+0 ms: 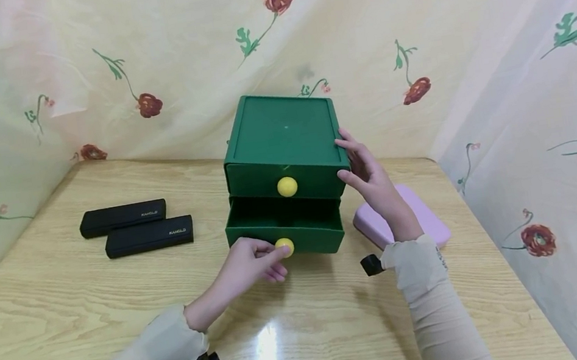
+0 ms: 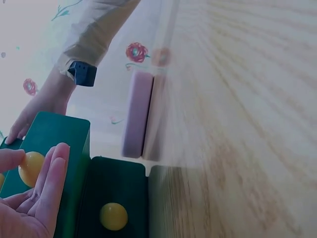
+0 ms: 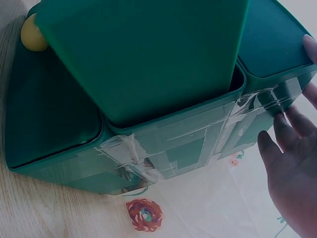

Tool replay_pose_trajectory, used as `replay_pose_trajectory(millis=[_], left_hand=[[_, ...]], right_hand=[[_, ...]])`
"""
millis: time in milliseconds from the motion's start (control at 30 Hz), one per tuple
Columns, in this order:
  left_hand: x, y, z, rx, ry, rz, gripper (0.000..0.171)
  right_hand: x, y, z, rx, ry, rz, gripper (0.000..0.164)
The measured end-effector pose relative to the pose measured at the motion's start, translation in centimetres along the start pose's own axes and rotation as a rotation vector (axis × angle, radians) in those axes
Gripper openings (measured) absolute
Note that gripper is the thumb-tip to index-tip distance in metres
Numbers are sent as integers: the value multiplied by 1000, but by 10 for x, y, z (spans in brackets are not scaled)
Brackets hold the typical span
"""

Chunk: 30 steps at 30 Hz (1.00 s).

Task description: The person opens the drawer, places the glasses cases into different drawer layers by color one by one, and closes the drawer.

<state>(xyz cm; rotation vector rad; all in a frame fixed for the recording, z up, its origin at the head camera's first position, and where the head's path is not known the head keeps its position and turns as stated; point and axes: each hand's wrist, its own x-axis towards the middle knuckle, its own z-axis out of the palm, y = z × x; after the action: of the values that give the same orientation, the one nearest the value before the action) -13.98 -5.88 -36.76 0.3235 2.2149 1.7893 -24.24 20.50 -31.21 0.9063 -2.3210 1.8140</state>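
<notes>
A green drawer cabinet (image 1: 287, 128) stands on the table, its middle drawer (image 1: 310, 235) pulled out. My left hand (image 1: 250, 262) pinches that drawer's round yellow knob (image 2: 31, 168) between thumb and forefinger, the other fingers extended below. My right hand (image 1: 377, 183) rests against the cabinet's right side near the top, thumb at the front edge and fingers along the side wall. The top drawer (image 1: 255, 180) is closed. Beneath the pulled-out one, the closed bottom drawer (image 2: 116, 183) shows in the left wrist view; the head view hides it.
Two black cases (image 1: 125, 218) lie side by side on the table (image 1: 63, 310) left of the cabinet, slightly overlapping in view. A pink case (image 1: 423, 216) lies to the right, partly behind my right wrist. Flower-patterned cloth (image 1: 181, 47) hangs behind and beside the table.
</notes>
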Motion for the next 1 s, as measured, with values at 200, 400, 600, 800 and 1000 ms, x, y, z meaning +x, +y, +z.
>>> replay_pose_trajectory(millis=[200,400,600,800,1000], left_hand=[[-5,-2,1,-32,-2,-15,40],[-8,-4,3,-65,-12,-3,41],[-12,-4,5,-64,-12,2,41],[-16,-3,6,-73,-7,4,40],[-20,-5,8,-86,-11,-14,40]], right_hand=[[0,0,-1,-4,2,14,52],[-1,1,-2,-16,4,17,51],[-1,1,-2,-25,11,13,51],[0,1,-1,-25,9,8,51],[0,0,-1,-26,0,-7,51]])
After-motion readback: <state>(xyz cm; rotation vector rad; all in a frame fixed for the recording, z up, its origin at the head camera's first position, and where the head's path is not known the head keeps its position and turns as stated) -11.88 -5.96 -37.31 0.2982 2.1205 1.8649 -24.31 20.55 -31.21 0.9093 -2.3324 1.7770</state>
